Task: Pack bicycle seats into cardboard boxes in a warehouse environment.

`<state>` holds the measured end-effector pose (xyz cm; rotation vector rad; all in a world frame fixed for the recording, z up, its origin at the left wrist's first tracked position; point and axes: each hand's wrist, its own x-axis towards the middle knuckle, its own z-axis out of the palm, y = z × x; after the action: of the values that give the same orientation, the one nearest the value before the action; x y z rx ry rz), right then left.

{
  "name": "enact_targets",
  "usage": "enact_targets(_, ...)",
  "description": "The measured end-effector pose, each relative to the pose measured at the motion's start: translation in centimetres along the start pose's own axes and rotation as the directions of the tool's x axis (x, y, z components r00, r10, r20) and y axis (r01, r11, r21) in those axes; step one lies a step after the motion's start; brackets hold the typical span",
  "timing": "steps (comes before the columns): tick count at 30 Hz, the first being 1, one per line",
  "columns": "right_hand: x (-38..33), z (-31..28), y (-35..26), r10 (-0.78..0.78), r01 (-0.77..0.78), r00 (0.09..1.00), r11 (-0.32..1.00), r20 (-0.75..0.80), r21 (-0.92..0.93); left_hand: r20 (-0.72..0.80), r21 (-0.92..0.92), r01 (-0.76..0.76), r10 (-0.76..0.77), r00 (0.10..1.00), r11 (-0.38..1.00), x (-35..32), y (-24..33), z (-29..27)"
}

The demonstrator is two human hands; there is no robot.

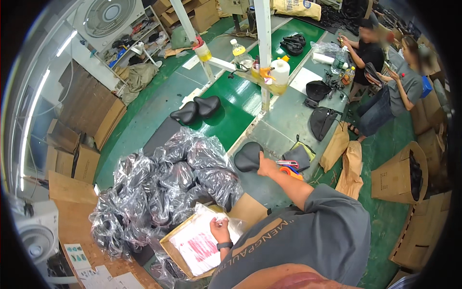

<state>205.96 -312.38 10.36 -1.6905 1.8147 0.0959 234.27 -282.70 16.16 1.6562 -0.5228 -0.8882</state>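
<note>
While the right hand (267,166) grips a black saddle (247,157) by its edge, the left hand (221,232) bends its fingers over clear film (235,225) — whether that grip is closed on the film cannot be told. The saddle lies near the left edge of the desk (276,134); the left hand is above a stack of white sheets (197,248) with red print, inside an open carton (177,260). Just beside the right wrist, on the desk, lie a red cutter (288,164) and an orange object (291,172); a heap of bagged saddles (211,178) borders the carton. Possible faults: the saddle could slip and drop past the desk's edge if its smooth cover slides from a hold on one side only; several sheets could lift together if the thin plastic clings; the cutter — its blade cannot be made out — could nick skin or cover if the right forearm swept across it; the heap could slump over the carton if its slick bags were nudged.
</note>
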Motion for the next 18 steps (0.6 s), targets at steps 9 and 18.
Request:
enact_targets(9,-24.3,-3.7,1.4,-0.768,-0.494,0.549,0.019,0.329,0.869,0.006,-0.116,0.130,-0.131,0.991,0.985,-6.8,2.1,-5.3)
enact_targets(18,-35.6,2.9,-6.2,-0.750,-0.438,0.487,0.232,0.447,0.868,0.471,-0.205,0.274,-0.151,0.869,0.940,-11.8,4.7,-5.4)
